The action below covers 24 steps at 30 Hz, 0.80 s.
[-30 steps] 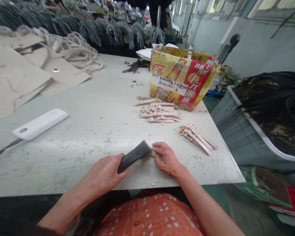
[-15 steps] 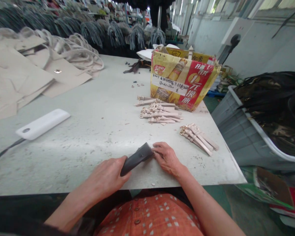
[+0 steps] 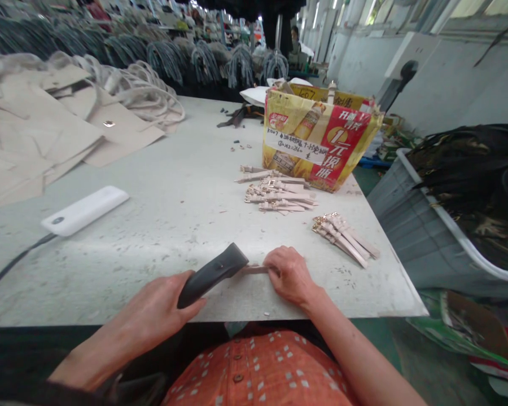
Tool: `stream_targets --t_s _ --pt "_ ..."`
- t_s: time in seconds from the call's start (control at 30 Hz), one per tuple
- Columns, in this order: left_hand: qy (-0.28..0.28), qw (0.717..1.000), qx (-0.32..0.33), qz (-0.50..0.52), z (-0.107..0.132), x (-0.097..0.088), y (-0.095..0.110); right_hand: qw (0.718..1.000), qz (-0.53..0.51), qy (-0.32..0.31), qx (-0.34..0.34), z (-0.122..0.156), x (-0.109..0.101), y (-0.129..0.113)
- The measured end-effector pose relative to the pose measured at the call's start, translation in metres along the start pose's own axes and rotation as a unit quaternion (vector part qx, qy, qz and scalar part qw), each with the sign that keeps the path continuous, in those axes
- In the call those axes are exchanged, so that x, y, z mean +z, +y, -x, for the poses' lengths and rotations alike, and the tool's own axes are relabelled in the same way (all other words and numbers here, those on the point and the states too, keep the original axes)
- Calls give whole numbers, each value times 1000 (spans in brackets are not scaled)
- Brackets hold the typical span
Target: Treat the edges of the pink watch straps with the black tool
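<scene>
My left hand [image 3: 165,301] is wrapped round a dark grey hand-held tool [image 3: 214,272], shaped like a hair clipper with a wider head. Its head points up and right and hangs over the left end of a narrow pale strap [image 3: 256,269]. The strap's other end is pinched in the curled fingers of my right hand [image 3: 290,275], low over the table. Whether the tool touches the strap I cannot tell. Beyond my right hand lies a small bundle of pale buckled straps [image 3: 345,238]. A larger pile of such straps [image 3: 281,193] lies farther back.
A yellow and red cardboard box [image 3: 317,138] stands behind the straps. At left is a white elongated device [image 3: 87,210] with a black cord. Pale bag panels [image 3: 38,132] with cord handles are heaped at the far left. A grey bin [image 3: 410,225] stands off the table's right edge.
My left hand has drawn the tool down and to the left, away from my right hand. A stretch of the pale strap now shows between them. My right hand is more curled.
</scene>
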<state>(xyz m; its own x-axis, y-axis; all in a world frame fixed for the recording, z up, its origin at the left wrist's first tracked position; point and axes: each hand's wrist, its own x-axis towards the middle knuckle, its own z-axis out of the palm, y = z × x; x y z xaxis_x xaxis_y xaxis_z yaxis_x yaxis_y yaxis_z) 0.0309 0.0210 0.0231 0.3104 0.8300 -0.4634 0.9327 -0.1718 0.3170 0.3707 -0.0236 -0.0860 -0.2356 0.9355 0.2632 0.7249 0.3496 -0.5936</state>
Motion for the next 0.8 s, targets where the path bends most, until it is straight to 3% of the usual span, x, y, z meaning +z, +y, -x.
stream_targets --t_s 0.23,0.5,0.8 --pt "-38 999 10 8 14 8 4 999 -13 22 -34 23 0 0" --pt "-71 997 28 -26 10 9 15 996 -80 42 -19 22 8 4" --pt "-80 995 46 -30 -3 9 16 1000 -20 10 16 13 6 2"
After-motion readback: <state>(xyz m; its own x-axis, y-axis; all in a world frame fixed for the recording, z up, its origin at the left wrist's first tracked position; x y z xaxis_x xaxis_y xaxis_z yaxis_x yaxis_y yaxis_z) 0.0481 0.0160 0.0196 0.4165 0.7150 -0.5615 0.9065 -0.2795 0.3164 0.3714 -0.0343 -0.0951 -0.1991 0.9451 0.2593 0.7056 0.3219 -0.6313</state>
